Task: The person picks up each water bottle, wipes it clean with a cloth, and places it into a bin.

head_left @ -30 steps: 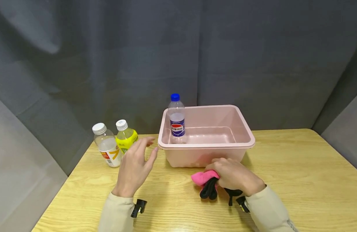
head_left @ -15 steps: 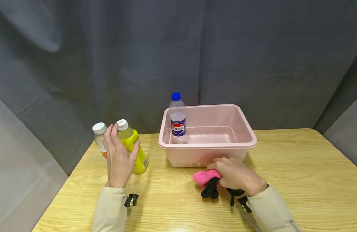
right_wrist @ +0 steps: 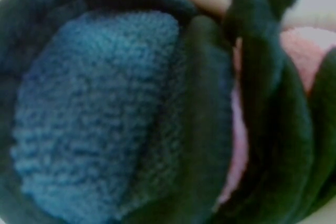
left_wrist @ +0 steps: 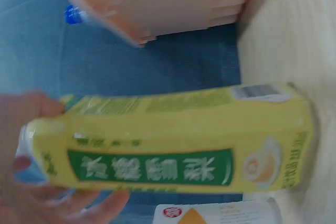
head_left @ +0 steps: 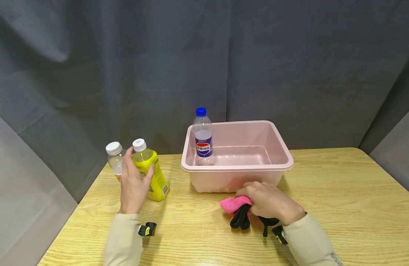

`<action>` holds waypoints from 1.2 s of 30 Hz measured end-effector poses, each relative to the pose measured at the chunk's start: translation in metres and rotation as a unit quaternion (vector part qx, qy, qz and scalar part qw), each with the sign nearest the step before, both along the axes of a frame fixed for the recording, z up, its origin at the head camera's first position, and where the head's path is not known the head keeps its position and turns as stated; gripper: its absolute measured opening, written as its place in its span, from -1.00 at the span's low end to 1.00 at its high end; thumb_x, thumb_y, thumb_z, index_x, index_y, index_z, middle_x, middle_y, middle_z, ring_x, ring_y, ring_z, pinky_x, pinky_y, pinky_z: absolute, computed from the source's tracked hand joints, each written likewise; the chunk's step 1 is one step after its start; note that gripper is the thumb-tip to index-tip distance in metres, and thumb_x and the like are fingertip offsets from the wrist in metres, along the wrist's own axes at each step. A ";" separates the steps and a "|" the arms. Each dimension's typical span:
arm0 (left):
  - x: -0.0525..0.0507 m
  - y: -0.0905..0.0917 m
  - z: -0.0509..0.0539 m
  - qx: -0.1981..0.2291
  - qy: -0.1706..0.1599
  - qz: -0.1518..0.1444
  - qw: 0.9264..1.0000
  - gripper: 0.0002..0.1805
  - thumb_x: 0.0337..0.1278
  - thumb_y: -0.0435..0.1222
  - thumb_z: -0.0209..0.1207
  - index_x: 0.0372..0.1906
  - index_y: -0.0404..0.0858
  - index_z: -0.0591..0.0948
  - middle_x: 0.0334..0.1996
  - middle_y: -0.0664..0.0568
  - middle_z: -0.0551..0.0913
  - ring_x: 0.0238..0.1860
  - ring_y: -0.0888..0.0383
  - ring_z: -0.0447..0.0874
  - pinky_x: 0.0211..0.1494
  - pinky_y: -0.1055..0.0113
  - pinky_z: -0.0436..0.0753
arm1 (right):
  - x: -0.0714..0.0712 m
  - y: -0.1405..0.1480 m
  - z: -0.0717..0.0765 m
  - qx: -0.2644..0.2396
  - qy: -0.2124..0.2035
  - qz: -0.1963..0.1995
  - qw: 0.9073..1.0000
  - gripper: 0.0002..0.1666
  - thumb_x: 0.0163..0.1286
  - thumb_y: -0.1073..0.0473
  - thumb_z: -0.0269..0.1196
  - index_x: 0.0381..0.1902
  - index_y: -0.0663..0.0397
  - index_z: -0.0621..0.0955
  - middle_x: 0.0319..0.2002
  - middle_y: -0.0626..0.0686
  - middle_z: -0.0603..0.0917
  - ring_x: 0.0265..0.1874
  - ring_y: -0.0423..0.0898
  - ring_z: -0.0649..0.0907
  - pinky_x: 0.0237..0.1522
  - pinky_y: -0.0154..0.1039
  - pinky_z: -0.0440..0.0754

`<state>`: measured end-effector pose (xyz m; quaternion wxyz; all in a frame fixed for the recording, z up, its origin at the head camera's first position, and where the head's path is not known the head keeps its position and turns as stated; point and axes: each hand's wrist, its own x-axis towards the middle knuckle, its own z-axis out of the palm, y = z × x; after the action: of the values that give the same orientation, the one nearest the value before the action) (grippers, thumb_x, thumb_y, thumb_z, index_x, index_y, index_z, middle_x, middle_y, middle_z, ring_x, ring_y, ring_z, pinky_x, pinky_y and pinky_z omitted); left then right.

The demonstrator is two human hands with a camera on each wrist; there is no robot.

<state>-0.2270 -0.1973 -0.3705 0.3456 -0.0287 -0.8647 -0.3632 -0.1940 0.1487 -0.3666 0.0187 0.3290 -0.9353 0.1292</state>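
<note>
My left hand (head_left: 134,190) is around the upper part of a yellow-labelled drink bottle (head_left: 154,181) with a white cap, fingers on its left side and thumb on its right. The left wrist view shows the bottle's green label panel (left_wrist: 149,168), with thumb and fingers on opposite sides. Behind the hand, partly hidden, stands a clear bottle (head_left: 114,159) with a white cap. My right hand (head_left: 269,203) grips a soft pink-and-black fabric item (head_left: 236,205) on the table; its exact kind is unclear. Fuzzy dark lining (right_wrist: 94,114) fills the right wrist view.
A pink plastic tub (head_left: 237,168) stands at the table's back middle, just beyond the right hand. Upright inside its left end is a blue-capped Pepsi bottle (head_left: 203,142). The wooden table (head_left: 340,195) ends at a dark grey curtain (head_left: 291,74).
My left hand has gone left from near the tub to the yellow-labelled bottle, and its fingers and thumb have closed in around it. The right hand keeps its place on the fabric item.
</note>
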 end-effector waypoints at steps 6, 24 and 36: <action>0.006 -0.008 0.012 -0.021 -0.085 -0.093 0.992 -0.27 0.10 -0.45 0.34 0.36 -0.52 0.30 0.17 -0.39 0.45 0.16 -0.30 0.48 0.18 -0.21 0.58 | 0.000 0.001 -0.002 0.000 0.008 0.000 1.000 -0.56 -0.10 0.48 0.49 -0.27 -0.08 0.74 -0.37 -0.17 0.58 -0.31 -0.11 0.59 -0.12 -0.02 0.63; 0.018 0.018 0.023 0.007 -0.189 -0.407 0.894 -0.28 0.04 -0.38 0.32 0.37 -0.40 0.41 0.22 -0.24 0.55 0.20 -0.23 0.53 0.14 -0.08 0.66 | 0.000 0.000 -0.001 -0.003 -0.002 -0.001 1.000 -0.55 -0.07 0.48 0.48 -0.20 -0.04 0.76 -0.34 -0.15 0.59 -0.30 -0.10 0.61 -0.13 -0.02 0.65; 0.026 0.024 0.026 0.015 -0.261 -0.436 0.861 -0.20 0.10 -0.30 0.33 0.45 -0.32 0.29 0.33 -0.25 0.46 0.30 -0.29 0.45 0.01 0.14 0.72 | -0.004 -0.003 0.000 -0.043 0.038 0.048 0.997 -0.55 -0.03 0.44 0.48 -0.15 -0.05 0.77 -0.29 -0.14 0.64 -0.27 -0.11 0.64 -0.16 -0.04 0.68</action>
<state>-0.2006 -0.1733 -0.3444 -0.0856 -0.3018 -0.8169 -0.4839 -0.1982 0.1461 -0.3664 0.0623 0.3771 -0.9107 0.1569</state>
